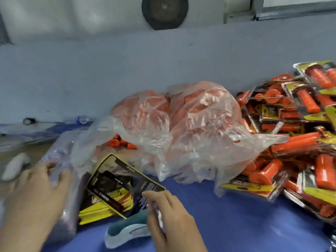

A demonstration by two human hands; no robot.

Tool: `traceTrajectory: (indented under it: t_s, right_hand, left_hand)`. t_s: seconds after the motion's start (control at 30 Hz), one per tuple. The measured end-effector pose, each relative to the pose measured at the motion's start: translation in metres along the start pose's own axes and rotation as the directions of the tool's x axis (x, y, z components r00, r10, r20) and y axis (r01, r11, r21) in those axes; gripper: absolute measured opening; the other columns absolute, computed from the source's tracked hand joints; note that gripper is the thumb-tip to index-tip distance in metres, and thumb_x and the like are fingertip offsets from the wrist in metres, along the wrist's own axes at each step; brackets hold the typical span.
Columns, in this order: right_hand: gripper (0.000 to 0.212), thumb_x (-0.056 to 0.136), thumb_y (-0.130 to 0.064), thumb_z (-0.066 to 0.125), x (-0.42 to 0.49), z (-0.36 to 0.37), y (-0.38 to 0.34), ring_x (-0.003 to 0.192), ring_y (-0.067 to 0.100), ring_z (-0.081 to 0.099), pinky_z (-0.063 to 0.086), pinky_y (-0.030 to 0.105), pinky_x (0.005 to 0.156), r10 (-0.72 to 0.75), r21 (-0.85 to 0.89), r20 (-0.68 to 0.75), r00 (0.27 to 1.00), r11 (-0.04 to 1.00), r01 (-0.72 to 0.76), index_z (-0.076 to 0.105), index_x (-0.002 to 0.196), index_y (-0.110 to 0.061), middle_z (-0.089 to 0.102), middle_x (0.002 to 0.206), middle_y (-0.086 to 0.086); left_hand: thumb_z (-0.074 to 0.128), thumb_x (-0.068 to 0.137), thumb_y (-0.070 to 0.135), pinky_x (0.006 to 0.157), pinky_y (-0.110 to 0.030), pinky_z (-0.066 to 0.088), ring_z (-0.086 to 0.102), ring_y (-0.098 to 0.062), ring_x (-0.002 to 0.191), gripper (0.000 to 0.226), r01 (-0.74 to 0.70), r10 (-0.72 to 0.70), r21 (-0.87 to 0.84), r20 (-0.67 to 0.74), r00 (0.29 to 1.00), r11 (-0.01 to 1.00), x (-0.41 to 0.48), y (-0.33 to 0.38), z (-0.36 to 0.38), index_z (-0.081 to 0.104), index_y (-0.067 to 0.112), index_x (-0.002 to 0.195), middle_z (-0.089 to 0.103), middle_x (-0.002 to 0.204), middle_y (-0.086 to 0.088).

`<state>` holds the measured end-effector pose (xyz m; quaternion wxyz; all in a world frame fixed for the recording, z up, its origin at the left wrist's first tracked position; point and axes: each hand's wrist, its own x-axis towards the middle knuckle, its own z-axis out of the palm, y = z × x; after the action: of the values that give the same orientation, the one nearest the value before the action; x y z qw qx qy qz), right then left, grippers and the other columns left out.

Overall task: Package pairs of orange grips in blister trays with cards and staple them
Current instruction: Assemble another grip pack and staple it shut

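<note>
Evidently the card step is in hand: at six o'clock the right hand (169, 215) pinches one card (123, 182) by its corner, tilted above the card stack (94, 213) at seven. The left hand (36, 188), blurred, lies flat-fingered on the bagged blister trays (61, 153) at nine. Next, I judge, it needs a tray and two orange grips (120, 141) from the bag (181, 124) at twelve. One stapler (125, 231) lies at six; the finished packs (291, 124) at three are heaped beyond counting.

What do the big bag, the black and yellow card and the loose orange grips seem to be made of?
The bag looks like thin clear plastic film: crinkled, glossy, orange showing through. The card seems printed cardboard: flat, stiff, slightly shiny. The orange grips look like matte rubber or soft plastic; I cannot tell which.
</note>
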<state>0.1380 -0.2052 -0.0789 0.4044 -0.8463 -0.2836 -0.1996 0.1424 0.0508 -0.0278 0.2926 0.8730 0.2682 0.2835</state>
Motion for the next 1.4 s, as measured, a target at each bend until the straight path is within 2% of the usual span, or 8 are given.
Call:
traceTrajectory:
  t_s: [0.13, 0.37, 0.47, 0.6, 0.7, 0.83, 1.03, 1.4]
  right_hand:
    - [0.036, 0.091, -0.041, 0.041, 0.003, 0.041, -0.033, 0.107, -0.007, 0.054, 0.041, 0.006, 0.083, 0.033, 0.252, 0.138, 0.990, 0.965, -0.067, 0.047, 0.124, -0.054, 0.050, 0.120, -0.030]
    - [0.040, 0.096, -0.022, 0.057, 0.021, 0.116, -0.066, 0.076, -0.011, 0.057, 0.041, 0.009, 0.076, 0.173, 0.565, 0.386, 0.906, 0.732, -0.381, 0.054, 0.131, -0.041, 0.065, 0.107, -0.020]
    - [0.043, 0.097, -0.024, 0.054, 0.024, 0.141, -0.077, 0.103, -0.010, 0.056, 0.041, 0.013, 0.095, 0.178, 0.587, 0.411, 0.894, 0.699, -0.409, 0.051, 0.139, -0.035, 0.060, 0.129, -0.018]
    - [0.040, 0.097, -0.021, 0.052, 0.022, 0.156, -0.083, 0.113, -0.014, 0.052, 0.042, 0.014, 0.098, 0.201, 0.607, 0.373, 0.906, 0.686, -0.402, 0.052, 0.126, -0.049, 0.058, 0.125, -0.028]
    - [0.042, 0.096, -0.014, 0.052, 0.022, 0.158, -0.082, 0.114, -0.008, 0.057, 0.045, 0.028, 0.104, 0.244, 0.639, 0.351, 0.904, 0.643, -0.422, 0.053, 0.113, -0.052, 0.063, 0.113, -0.035]
    - [0.043, 0.096, -0.007, 0.049, 0.020, 0.158, -0.084, 0.115, -0.003, 0.059, 0.046, 0.038, 0.106, 0.287, 0.675, 0.353, 0.890, 0.580, -0.455, 0.056, 0.117, -0.043, 0.065, 0.121, -0.021]
    - [0.048, 0.097, 0.000, 0.044, 0.021, 0.155, -0.089, 0.119, 0.000, 0.057, 0.043, 0.039, 0.108, 0.279, 0.695, 0.354, 0.893, 0.561, -0.451, 0.055, 0.134, -0.028, 0.062, 0.131, -0.011]
    - [0.040, 0.097, -0.001, 0.047, 0.026, 0.147, -0.096, 0.104, 0.000, 0.065, 0.052, 0.029, 0.094, 0.364, 0.730, 0.362, 0.858, 0.461, -0.504, 0.062, 0.120, -0.030, 0.070, 0.115, -0.009]
  left_hand:
    - [0.066, 0.088, 0.043, 0.101, -0.045, 0.042, 0.052, -0.039, 0.121, 0.053, -0.028, -0.026, 0.291, 0.177, 0.984, 0.956, -0.007, -0.016, -0.018, 0.055, 0.016, 0.132, 0.055, 0.133, -0.020]
    - [0.070, 0.082, 0.052, 0.115, -0.036, 0.027, 0.028, -0.024, 0.143, 0.068, -0.203, 0.025, 0.330, 0.473, 0.881, 0.922, -0.005, -0.051, -0.043, 0.035, 0.043, 0.140, 0.021, 0.153, 0.003]
    - [0.068, 0.084, 0.051, 0.116, -0.034, 0.026, 0.032, -0.015, 0.140, 0.063, -0.244, 0.098, 0.270, 0.460, 0.883, 0.931, -0.003, -0.061, -0.051, 0.040, 0.042, 0.140, 0.030, 0.150, 0.011]
    - [0.073, 0.085, 0.036, 0.108, -0.030, 0.035, 0.047, -0.014, 0.124, 0.057, -0.221, 0.143, 0.135, 0.433, 0.890, 0.966, 0.000, -0.071, -0.055, 0.050, 0.035, 0.136, 0.042, 0.143, 0.010]
    - [0.075, 0.084, 0.037, 0.113, -0.031, 0.031, 0.039, -0.015, 0.134, 0.060, -0.259, 0.168, 0.152, 0.445, 0.880, 0.954, 0.003, -0.077, -0.056, 0.049, 0.037, 0.138, 0.037, 0.148, 0.008]
    - [0.071, 0.086, 0.042, 0.117, -0.029, 0.023, 0.026, -0.017, 0.144, 0.062, -0.275, 0.153, 0.212, 0.459, 0.875, 0.938, 0.004, -0.082, -0.055, 0.043, 0.041, 0.141, 0.025, 0.157, 0.009]
    - [0.067, 0.089, 0.041, 0.117, -0.030, 0.022, 0.027, -0.016, 0.144, 0.054, -0.279, 0.173, 0.186, 0.442, 0.880, 0.942, 0.004, -0.085, -0.056, 0.046, 0.041, 0.139, 0.027, 0.156, 0.007]
    - [0.067, 0.089, 0.041, 0.114, -0.033, 0.027, 0.032, -0.016, 0.141, 0.034, -0.259, 0.200, 0.106, 0.389, 0.899, 0.960, 0.002, -0.089, -0.058, 0.061, 0.038, 0.122, 0.039, 0.150, 0.006]
